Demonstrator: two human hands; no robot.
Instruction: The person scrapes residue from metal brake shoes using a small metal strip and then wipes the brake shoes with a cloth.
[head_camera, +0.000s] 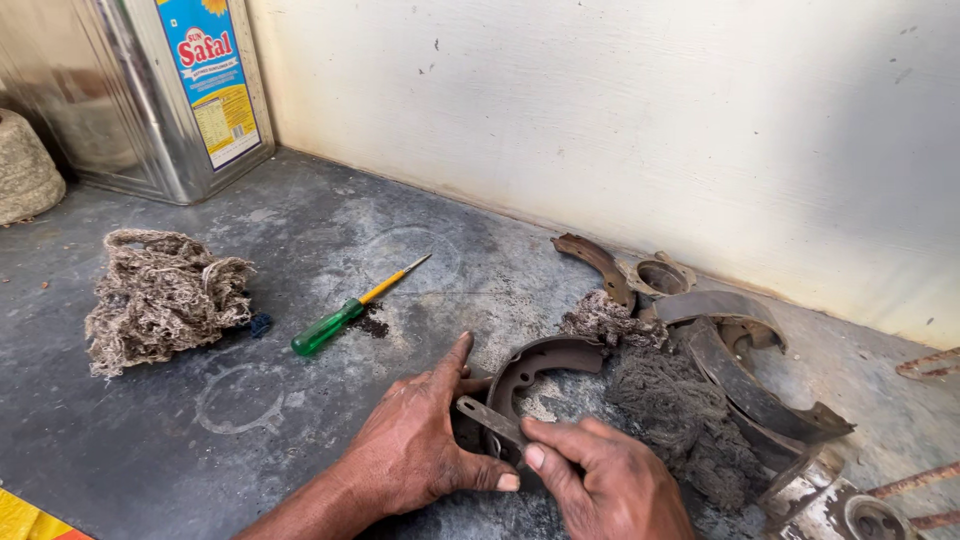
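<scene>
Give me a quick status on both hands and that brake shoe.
Left hand pressed flat beside brake shoe. Right hand pinching flat metal lever on it. Greasy rag pile touching the shoe's right end; screwdriver lies clear.

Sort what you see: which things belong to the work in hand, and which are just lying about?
In hand: left hand, right hand, curved brake shoe, flat metal lever.

Lying about: green-handled screwdriver, wad of cotton waste, square oil tin, other brake shoes, greasy rag.

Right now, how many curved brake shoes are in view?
4 at least: one brake shoe under both hands, one near the wall, two stacked at right; the waste rag pile may hide more.
</scene>
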